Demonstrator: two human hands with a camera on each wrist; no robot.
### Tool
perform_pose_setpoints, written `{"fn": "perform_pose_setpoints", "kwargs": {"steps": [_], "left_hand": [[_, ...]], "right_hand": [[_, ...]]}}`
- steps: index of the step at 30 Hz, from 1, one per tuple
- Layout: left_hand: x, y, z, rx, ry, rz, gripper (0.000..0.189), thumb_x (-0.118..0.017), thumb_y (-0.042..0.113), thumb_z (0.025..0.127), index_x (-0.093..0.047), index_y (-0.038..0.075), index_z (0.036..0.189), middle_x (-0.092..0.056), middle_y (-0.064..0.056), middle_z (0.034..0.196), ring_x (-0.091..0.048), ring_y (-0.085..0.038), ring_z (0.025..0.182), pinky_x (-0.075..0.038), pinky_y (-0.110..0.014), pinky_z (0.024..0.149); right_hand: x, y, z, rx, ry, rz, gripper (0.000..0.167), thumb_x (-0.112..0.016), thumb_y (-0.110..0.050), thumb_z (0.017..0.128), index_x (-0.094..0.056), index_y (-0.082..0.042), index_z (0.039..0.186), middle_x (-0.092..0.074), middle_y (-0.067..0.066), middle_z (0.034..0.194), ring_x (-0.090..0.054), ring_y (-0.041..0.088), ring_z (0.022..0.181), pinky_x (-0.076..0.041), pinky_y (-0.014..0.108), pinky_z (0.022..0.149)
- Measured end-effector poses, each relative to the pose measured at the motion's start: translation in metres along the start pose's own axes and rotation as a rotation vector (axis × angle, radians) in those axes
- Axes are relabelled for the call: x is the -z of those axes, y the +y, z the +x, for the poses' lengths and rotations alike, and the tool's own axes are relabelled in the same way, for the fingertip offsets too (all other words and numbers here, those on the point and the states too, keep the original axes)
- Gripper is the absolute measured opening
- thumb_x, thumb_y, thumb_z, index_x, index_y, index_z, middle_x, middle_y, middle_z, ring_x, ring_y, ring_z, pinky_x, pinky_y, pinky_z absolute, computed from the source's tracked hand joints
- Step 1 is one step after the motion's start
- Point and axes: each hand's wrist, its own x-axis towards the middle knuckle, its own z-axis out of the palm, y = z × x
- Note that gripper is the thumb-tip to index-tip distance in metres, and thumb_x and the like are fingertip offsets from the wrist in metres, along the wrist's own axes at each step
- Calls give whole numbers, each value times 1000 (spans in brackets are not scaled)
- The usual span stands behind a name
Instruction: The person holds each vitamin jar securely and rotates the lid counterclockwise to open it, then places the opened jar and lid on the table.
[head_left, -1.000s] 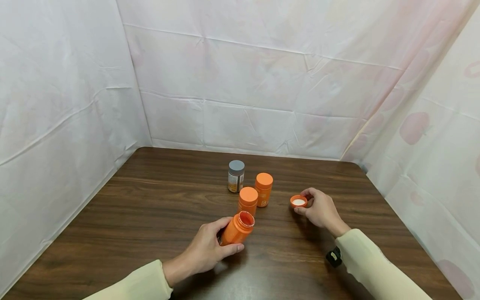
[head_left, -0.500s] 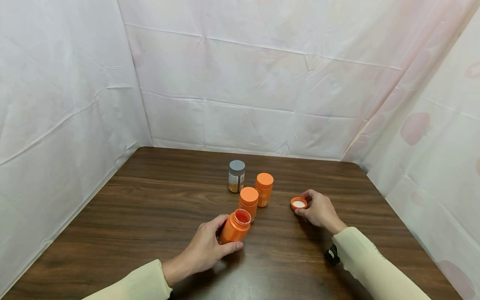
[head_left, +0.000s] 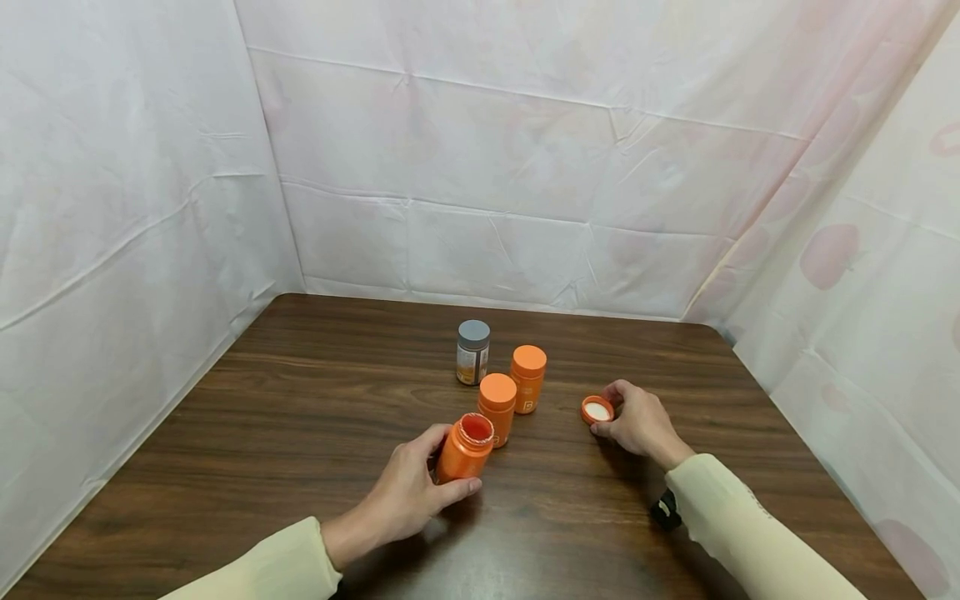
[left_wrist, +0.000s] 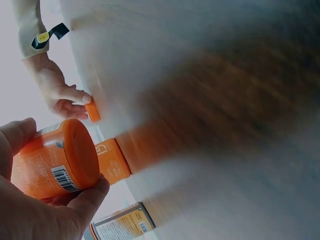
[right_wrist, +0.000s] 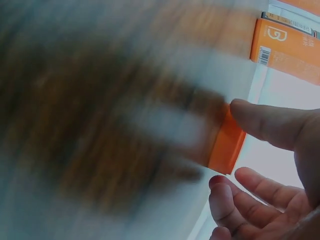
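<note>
My left hand (head_left: 408, 487) grips an uncapped orange bottle (head_left: 462, 454) around its side, thumb in front. The bottle leans slightly to the right, and its round mouth faces up. Its barcode and base show in the left wrist view, lifted off the table. To the right, my right hand (head_left: 637, 421) holds an orange cap (head_left: 597, 410) at its edge between thumb and fingers. White lining shows inside the cap, which faces up. In the right wrist view the cap (right_wrist: 227, 142) sits at the tabletop, with the thumb on one edge and fingertips close to the opposite edge.
Two capped orange bottles stand upright mid-table, a nearer one (head_left: 498, 404) just behind the held bottle and a farther one (head_left: 528, 379). A grey-capped jar (head_left: 472, 354) stands behind them. Pale curtains (head_left: 480, 167) surround the dark wooden table (head_left: 337, 400).
The uncapped bottle in my left hand has moved slightly left and tipped more upright. My right hand and the cap have shifted slightly toward me.
</note>
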Motion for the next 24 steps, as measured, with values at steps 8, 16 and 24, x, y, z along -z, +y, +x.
{"fn": "perform_pose_setpoints", "kwargs": {"steps": [8,16,24], "left_hand": [[3,-3,2,25,43,19,55,-91,20,79,-62,15,126,-71,3,115,-67,-13,104,-53,-35,92],[6,-7,7,55,86,33,57,-92,16,78,-62,15,126,-71,3,115,-66,-13,105,-52,-41,94],[9,-9,11,84,111,41,56,-91,15,78,-62,15,125,-71,3,113,-66,-12,104,-51,-43,95]], "right_hand": [[9,-5,-9,53,73,-36,48,-77,-34,91,-62,-4,126,-68,18,118,-62,42,107,-46,58,90],[15,-15,-25,113,131,-39,54,-74,-43,94,-62,-5,130,-67,18,125,-62,37,109,-48,57,88],[10,-27,-44,229,194,-25,53,-69,-53,95,-66,-11,127,-69,16,123,-61,42,115,-44,62,94]]}}
